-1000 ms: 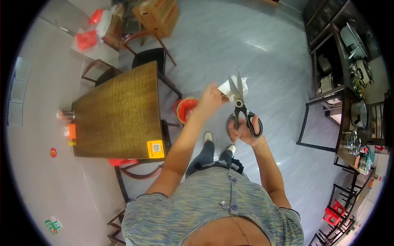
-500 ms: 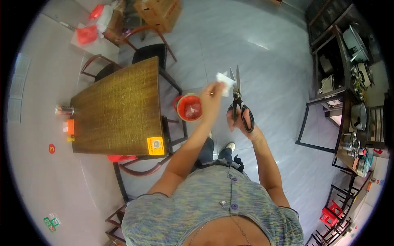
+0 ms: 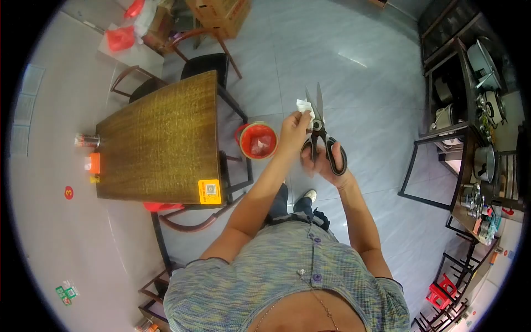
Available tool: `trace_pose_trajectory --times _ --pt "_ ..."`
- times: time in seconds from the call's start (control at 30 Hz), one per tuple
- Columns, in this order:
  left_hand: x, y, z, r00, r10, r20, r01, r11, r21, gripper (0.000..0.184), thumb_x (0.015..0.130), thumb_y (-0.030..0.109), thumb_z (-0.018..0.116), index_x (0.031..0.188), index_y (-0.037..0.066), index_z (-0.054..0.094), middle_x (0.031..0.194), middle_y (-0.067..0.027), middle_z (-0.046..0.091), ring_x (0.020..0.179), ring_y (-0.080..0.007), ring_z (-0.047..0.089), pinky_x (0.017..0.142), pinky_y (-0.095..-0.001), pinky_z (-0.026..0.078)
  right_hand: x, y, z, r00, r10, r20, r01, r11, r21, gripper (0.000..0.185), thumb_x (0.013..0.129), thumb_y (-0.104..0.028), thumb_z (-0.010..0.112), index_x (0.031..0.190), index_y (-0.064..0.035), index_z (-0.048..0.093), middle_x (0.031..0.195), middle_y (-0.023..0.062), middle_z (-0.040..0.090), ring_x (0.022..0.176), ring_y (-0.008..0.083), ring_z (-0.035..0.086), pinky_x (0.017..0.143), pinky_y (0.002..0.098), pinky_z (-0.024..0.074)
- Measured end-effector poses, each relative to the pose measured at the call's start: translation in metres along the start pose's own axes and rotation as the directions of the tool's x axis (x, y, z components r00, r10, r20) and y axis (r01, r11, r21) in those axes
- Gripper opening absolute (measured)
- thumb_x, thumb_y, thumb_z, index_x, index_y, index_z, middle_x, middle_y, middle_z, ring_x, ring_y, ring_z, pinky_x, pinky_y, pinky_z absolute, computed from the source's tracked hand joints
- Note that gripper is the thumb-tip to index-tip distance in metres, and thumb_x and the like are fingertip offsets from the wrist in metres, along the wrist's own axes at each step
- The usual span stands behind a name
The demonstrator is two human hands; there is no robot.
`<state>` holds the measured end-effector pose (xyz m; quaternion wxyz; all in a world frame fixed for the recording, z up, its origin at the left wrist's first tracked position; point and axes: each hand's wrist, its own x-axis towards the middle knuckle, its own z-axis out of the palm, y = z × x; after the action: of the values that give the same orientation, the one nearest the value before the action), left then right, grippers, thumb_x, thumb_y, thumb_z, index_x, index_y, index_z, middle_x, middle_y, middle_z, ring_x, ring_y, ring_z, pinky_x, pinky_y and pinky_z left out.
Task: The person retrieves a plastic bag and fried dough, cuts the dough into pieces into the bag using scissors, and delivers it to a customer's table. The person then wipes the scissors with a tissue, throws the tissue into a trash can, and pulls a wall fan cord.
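Note:
My left hand (image 3: pixel 294 130) pinches a crumpled white tissue (image 3: pixel 304 106) just left of the scissors' blades. A pair of black-handled scissors (image 3: pixel 317 126) is in my right hand (image 3: pixel 331 166), with fingers at the handle loops and the blades pointing away from me, slightly apart. The tissue lies against or very near the left blade; whether it touches cannot be made out. Below and left of my left hand, a red bucket (image 3: pixel 243 145) with a plastic liner stands on the floor, holding some pale scraps.
A brown wooden table (image 3: pixel 160 138) with an orange code sticker (image 3: pixel 209 191) is at my left. Dark chairs (image 3: pixel 206 65) stand around it. Cardboard boxes (image 3: pixel 221 16) are at the far left. On the right, a metal-framed shelf (image 3: pixel 464 127) carries pots and a red stool (image 3: pixel 441 292) stands lower down.
The scissors' blades have spread wider, and their handles are further apart. My left hand has come slightly nearer the scissors' pivot with the tissue. The view has shifted a little.

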<state>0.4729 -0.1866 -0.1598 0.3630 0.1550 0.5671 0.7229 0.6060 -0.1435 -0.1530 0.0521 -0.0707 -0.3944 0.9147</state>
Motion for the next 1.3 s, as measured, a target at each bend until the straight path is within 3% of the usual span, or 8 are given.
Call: trace_pose_trajectory --times 0.2,0.3,0.5,0.6,0.7,0.8,1.0,1.3 --pt "0.002 -0.007 -0.005 0.983 -0.131 -0.128 0.12 0.988 -0.094 0.027 0.089 0.029 0.051 0.087 0.002 0.059 0.073 0.001 0.056 0.062 -0.0058 0.05 0.06 -0.0204 0.044 -0.001 0.007 -0.008 0.992 0.032 0.124 -0.052 0.985 0.162 0.089 0.067 -0.081 0.035 0.1 -0.0013 0.053 0.072 0.003 0.046 0.062 0.0174 0.048 0.058 0.0271 0.0372" --pt "0.0 -0.01 -0.02 0.973 -0.182 0.146 0.201 0.971 -0.128 0.024 0.089 0.026 0.052 0.091 0.003 0.058 0.078 0.0008 0.057 0.065 -0.0055 0.05 0.06 -0.0196 0.044 -0.005 0.005 -0.01 0.99 0.04 0.138 -0.057 0.991 0.124 0.09 0.066 -0.082 0.036 0.101 -0.0007 0.053 0.072 0.0028 0.046 0.061 0.0178 0.049 0.059 0.0271 0.0378" --pt "-0.001 -0.006 -0.022 0.982 -0.164 0.098 0.181 0.96 -0.213 0.021 0.089 0.018 0.051 0.099 0.001 0.058 0.091 -0.0028 0.059 0.077 -0.0097 0.054 0.069 -0.0233 0.044 -0.004 0.005 -0.008 0.994 0.027 0.106 -0.041 0.99 0.133 0.089 0.067 -0.081 0.036 0.1 -0.0009 0.054 0.072 0.0025 0.046 0.061 0.0167 0.047 0.059 0.0268 0.0385" --pt "0.001 0.012 -0.027 0.96 -0.178 0.215 0.164 0.983 0.083 0.023 0.088 0.016 0.051 0.104 0.0 0.056 0.097 -0.0041 0.059 0.085 -0.0103 0.054 0.074 -0.0242 0.044 -0.001 0.005 -0.011 0.999 0.014 0.039 -0.014 1.0 -0.005 0.086 0.068 -0.08 0.036 0.098 -0.0011 0.053 0.072 0.0024 0.046 0.062 0.015 0.047 0.059 0.0257 0.0381" --pt "0.005 0.016 -0.031 0.902 -0.242 0.358 0.284 0.956 -0.07 0.026 0.087 0.016 0.052 0.108 -0.001 0.054 0.101 -0.005 0.059 0.09 -0.0111 0.054 0.076 -0.0249 0.044 -0.004 0.002 -0.014 1.0 0.015 0.016 -0.013 0.996 -0.092 0.085 0.069 -0.08 0.036 0.098 -0.0014 0.053 0.072 0.0024 0.047 0.063 0.0135 0.046 0.059 0.0247 0.0377" --pt "0.003 0.016 -0.039 0.878 -0.213 0.428 0.319 0.928 -0.194 0.027 0.087 0.016 0.054 0.108 -0.001 0.054 0.102 -0.0056 0.059 0.087 -0.0117 0.056 0.074 -0.0249 0.045 -0.004 -0.002 -0.011 0.999 0.011 0.048 -0.007 0.997 -0.077 0.084 0.069 -0.08 0.036 0.097 -0.002 0.054 0.071 0.0023 0.047 0.063 0.0131 0.046 0.059 0.0244 0.0376" --pt "0.004 0.029 -0.043 0.868 -0.188 0.459 0.183 0.981 0.056 0.021 0.085 0.017 0.058 0.097 0.0 0.059 0.084 -0.002 0.059 0.067 -0.0052 0.053 0.057 -0.0169 0.041 -0.006 0.003 -0.008 0.996 0.01 0.093 -0.009 1.0 -0.008 0.084 0.069 -0.08 0.036 0.098 -0.0026 0.054 0.071 0.0021 0.047 0.063 0.0134 0.046 0.06 0.0247 0.0373" --pt "0.0 0.014 -0.022 0.959 -0.174 0.223 0.196 0.977 -0.083 0.018 0.083 0.018 0.061 0.073 0.004 0.056 0.057 0.0053 0.047 0.04 -0.0013 0.033 0.036 -0.0181 0.021 -0.015 0.006 -0.009 0.995 0.086 0.06 -0.084 0.996 -0.033 0.085 0.069 -0.081 0.033 0.097 -0.0035 0.053 0.068 0.0003 0.045 0.061 0.0121 0.045 0.057 0.0234 0.0367"
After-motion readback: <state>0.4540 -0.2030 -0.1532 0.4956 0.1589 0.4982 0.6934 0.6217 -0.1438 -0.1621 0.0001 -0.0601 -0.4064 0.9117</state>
